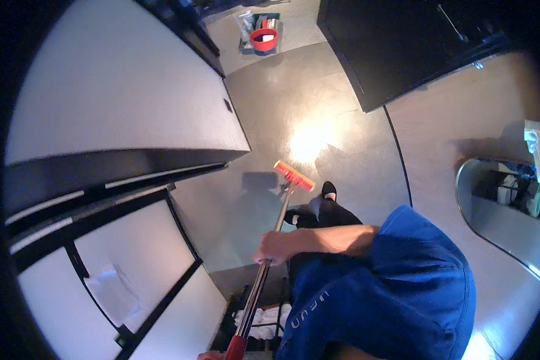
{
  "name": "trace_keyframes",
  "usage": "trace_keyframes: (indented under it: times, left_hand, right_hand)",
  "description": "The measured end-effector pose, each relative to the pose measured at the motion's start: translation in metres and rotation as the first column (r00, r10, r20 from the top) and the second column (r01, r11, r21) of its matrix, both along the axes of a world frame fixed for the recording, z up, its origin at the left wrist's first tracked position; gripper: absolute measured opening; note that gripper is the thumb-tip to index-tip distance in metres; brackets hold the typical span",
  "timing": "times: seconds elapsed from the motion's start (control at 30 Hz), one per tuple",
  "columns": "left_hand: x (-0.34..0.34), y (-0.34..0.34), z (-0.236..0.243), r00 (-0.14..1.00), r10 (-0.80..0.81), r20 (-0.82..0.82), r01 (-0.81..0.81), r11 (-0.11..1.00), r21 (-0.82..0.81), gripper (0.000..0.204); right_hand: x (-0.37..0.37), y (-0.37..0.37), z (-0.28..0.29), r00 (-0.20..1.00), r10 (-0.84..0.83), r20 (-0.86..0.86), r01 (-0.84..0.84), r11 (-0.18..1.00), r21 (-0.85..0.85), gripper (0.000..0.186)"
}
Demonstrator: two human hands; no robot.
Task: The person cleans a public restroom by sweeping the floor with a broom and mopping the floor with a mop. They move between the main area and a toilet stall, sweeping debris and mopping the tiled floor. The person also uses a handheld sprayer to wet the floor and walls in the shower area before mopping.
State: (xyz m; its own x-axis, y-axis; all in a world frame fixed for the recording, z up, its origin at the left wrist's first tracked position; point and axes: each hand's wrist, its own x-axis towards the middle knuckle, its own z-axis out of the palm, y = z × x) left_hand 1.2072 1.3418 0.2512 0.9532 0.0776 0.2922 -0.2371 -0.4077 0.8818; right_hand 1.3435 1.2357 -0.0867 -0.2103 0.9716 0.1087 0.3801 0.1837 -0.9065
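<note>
A sponge mop (294,176) with a red head and a yellow sponge strip is held out over the grey floor by its long metal pole. My right hand (274,247) is wrapped round the middle of that pole, the blue-sleeved arm reaching in from the right. At the lower edge, a sliver of my left hand (210,356) shows against the red grip (236,347) on the pole's near end. Most of that hand is cut off by the frame, but it appears closed on the grip. My feet in dark shoes stand just behind the mop head.
On the floor at the far end sits a dark tray (244,45) holding a red bowl (264,39) and bottles. A black cabinet (402,48) stands far right, white panelled furniture (120,90) lines the left. A rounded mirror (492,207) is at right; folded white cloths (264,321) lie in a rack below.
</note>
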Motion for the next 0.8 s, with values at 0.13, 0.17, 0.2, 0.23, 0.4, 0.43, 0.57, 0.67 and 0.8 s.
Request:
trace_keyframes:
  times: [0.13, 0.17, 0.2, 0.23, 0.4, 0.43, 0.57, 0.67, 0.8]
  left_hand:
    - [0.019, -0.047, -0.081, 0.89, 0.45, 0.076, -0.434, 0.886, -0.165, 0.03]
    - [0.034, -0.058, -0.109, 0.849, 0.528, -0.029, -0.528, 0.842, -0.115, 0.027]
    - [0.07, -0.066, -0.15, 0.847, 0.512, -0.143, -0.527, 0.842, -0.113, 0.023]
    - [0.094, -0.082, -0.183, 0.805, 0.528, -0.271, -0.562, 0.825, -0.062, 0.02]
    - [0.13, -0.122, -0.281, 0.89, 0.385, -0.244, -0.45, 0.827, -0.337, 0.011]
    - [0.118, -0.111, -0.28, 0.908, 0.353, -0.226, -0.413, 0.849, -0.33, 0.012]
    - [0.015, -0.031, -0.226, 0.823, 0.394, -0.408, -0.457, 0.887, -0.065, 0.012]
    - [-0.023, 0.008, -0.149, 0.515, 0.677, -0.526, -0.749, 0.653, 0.107, 0.011]
    - [-0.104, 0.082, -0.082, 0.914, 0.373, -0.158, -0.388, 0.919, -0.07, 0.028]
  right_hand:
    - [0.107, -0.026, 0.004, 0.984, -0.102, 0.146, 0.108, 0.993, -0.036, 0.012]
    - [0.138, -0.028, 0.007, 0.977, -0.088, 0.196, 0.101, 0.993, -0.057, 0.012]
    - [0.171, -0.051, -0.053, 0.902, -0.375, 0.214, 0.326, 0.917, 0.231, 0.011]
    - [0.195, -0.06, -0.089, 0.767, -0.429, 0.477, 0.379, 0.903, 0.202, 0.011]
    - [0.256, -0.107, -0.162, 0.64, -0.419, 0.644, 0.642, 0.752, -0.15, 0.013]
    - [0.237, -0.103, -0.16, 0.592, -0.498, 0.634, 0.692, 0.717, -0.083, 0.014]
    - [0.109, -0.055, -0.137, 0.564, -0.549, 0.617, 0.73, 0.681, -0.061, 0.014]
    - [-0.002, -0.017, -0.112, 0.458, -0.824, 0.335, 0.844, 0.521, 0.128, 0.02]
    - [-0.106, 0.055, -0.036, 0.681, -0.73, -0.05, 0.73, 0.674, 0.11, 0.019]
